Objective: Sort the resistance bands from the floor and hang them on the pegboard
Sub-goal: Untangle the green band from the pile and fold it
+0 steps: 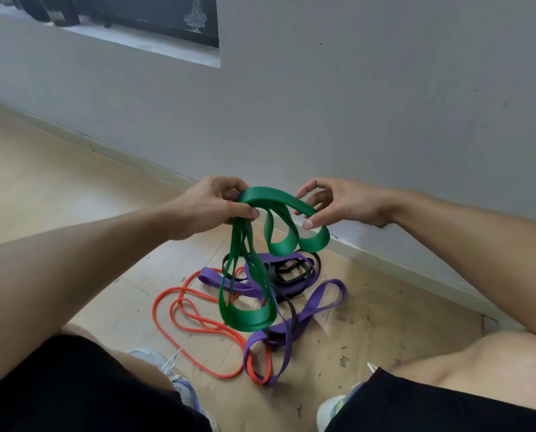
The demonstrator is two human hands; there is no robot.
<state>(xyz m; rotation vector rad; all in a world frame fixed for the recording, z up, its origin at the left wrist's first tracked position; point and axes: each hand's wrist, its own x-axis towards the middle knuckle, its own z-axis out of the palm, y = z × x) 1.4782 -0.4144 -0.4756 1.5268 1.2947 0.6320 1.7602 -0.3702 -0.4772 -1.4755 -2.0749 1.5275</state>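
Note:
Both hands hold a bunch of green resistance bands (274,199) up above the floor. My left hand (210,204) pinches the left end, from which long green loops hang down. My right hand (338,202) grips the right end between thumb and fingers, with shorter loops drooping under it. Below them on the floor lies a tangled pile: purple bands (322,299), black bands (291,271) and thin orange bands (179,319). The hanging green loops hide part of the pile. No pegboard shows in this view.
A grey wall (354,104) with a pale skirting board runs close behind the pile. The floor (42,188) is tan tile, scuffed at the right. My knees, black shorts and light shoes (179,378) fill the lower frame. A dark opening (154,17) sits top left.

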